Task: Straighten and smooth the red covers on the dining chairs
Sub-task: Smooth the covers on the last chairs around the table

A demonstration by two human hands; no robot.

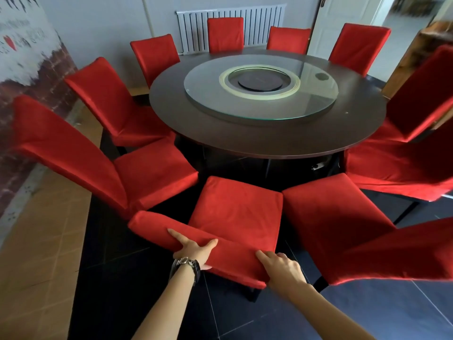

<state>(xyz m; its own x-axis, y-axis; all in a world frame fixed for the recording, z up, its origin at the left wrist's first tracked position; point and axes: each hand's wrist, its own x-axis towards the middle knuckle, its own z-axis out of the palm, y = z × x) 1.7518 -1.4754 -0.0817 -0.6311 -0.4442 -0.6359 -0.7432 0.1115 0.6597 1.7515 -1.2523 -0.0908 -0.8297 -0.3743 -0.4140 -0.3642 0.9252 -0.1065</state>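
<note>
Right below me stands a dining chair in a red cover [235, 217], its seat smooth and its backrest top running from lower left to lower right. My left hand [193, 249], with a watch at the wrist, grips the backrest top, thumb over the front and fingers behind. My right hand [282, 268] holds the same top edge further right, fingers curled over the cover. Several more red-covered chairs ring the round table, among them one on the left [81, 163] and one on the right [335, 217].
A dark round table [201, 133] carries a glass turntable [318, 99]. A white radiator [191, 30] hangs on the far wall, and a door stands open at the back right. The floor is dark tile under the chairs and tan tile on the left.
</note>
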